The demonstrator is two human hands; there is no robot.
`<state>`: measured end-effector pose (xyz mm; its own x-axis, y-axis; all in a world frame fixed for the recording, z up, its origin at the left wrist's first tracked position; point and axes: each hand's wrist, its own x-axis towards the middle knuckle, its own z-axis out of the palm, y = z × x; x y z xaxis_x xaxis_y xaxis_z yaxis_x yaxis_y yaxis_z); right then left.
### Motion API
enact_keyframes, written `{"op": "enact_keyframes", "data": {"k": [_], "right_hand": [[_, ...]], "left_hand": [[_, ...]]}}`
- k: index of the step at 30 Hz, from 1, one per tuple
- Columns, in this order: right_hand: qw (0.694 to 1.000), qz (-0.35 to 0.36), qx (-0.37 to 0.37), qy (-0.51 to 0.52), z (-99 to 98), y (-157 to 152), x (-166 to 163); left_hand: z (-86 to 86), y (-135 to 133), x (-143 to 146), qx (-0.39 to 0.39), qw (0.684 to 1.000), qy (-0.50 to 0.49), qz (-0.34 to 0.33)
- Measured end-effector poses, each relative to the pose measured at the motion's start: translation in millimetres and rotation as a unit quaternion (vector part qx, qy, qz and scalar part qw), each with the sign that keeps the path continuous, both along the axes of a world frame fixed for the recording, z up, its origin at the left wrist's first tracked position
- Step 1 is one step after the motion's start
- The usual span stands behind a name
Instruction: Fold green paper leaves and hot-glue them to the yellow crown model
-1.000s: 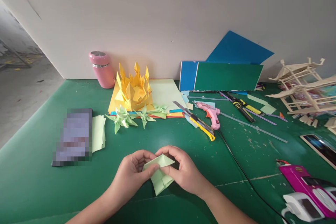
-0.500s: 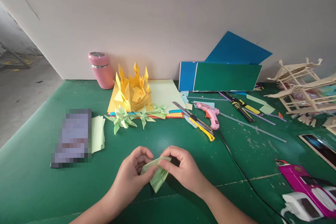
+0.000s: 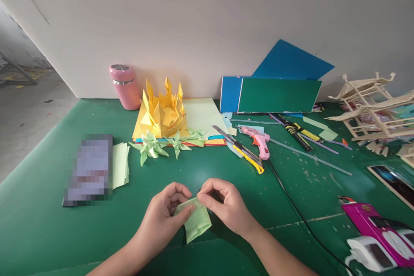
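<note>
Both of my hands pinch a small piece of light green folded paper (image 3: 196,223) just above the green table (image 3: 48,224), near its front edge. My left hand (image 3: 166,215) grips the paper's upper left corner between thumb and curled fingers. From the right, my right hand (image 3: 223,207) pinches the top edge. The lower part of the paper hangs free below my fingers.
Behind my hands stand a yellow origami crown (image 3: 163,112) on coloured sheets, green paper flowers (image 3: 155,146), a pink flask (image 3: 124,86), a utility knife (image 3: 242,151) and a pink glue gun (image 3: 260,140) with its black cord. A stack of green paper (image 3: 120,165), wooden model pieces (image 3: 371,103) and pink devices (image 3: 378,228) lie at the sides.
The green paper's pointed flap at the upper right has been folded in, so the piece now looks like a flatter, squarer shape. My hands stayed in the same spot, fingers shifting slightly.
</note>
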<state>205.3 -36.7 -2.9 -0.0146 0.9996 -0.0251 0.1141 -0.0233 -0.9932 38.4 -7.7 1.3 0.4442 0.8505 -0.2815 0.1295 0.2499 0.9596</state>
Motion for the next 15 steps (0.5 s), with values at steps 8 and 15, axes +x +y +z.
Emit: {"op": "enact_keyframes", "data": {"k": [8,15], "right_hand": [[0.996,-0.002,-0.051,0.068,2.9,3.1,4.1],[0.998,-0.001,-0.05,0.037,1.5,2.9,0.7]], "left_hand": [[3.7,-0.4,-0.5,-0.047,0.998,-0.033,0.027],[1.1,-0.1,0.0,0.025,0.998,-0.025,0.051]]}}
